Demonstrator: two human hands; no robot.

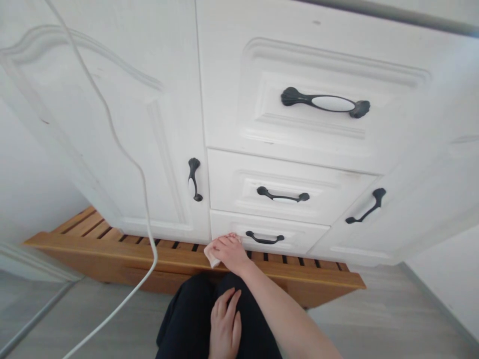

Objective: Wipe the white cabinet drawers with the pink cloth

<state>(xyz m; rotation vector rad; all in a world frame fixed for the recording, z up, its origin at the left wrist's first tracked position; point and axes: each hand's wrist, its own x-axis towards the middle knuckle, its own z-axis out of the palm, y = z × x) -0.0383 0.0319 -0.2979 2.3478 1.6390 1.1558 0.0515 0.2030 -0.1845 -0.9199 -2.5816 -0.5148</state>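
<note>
My right hand (231, 253) presses a pale pink cloth (211, 255) against the lower left of the bottom white drawer (299, 235), just above the slatted wooden bench (179, 257). The cloth sticks out to the left of the fingers. Right beside that hand is the bottom drawer's black handle (265, 238), which it does not hold. My left hand (226, 321) rests on my dark trousers (187, 319), its fingers a little apart and nothing in it.
A white cable (144, 182) hangs across the left cabinet door (112, 124) and over the bench. Further black handles stick out from the upper drawer (325, 102), middle drawer (283, 195) and side doors. A metal rail (41, 319) lies at the lower left.
</note>
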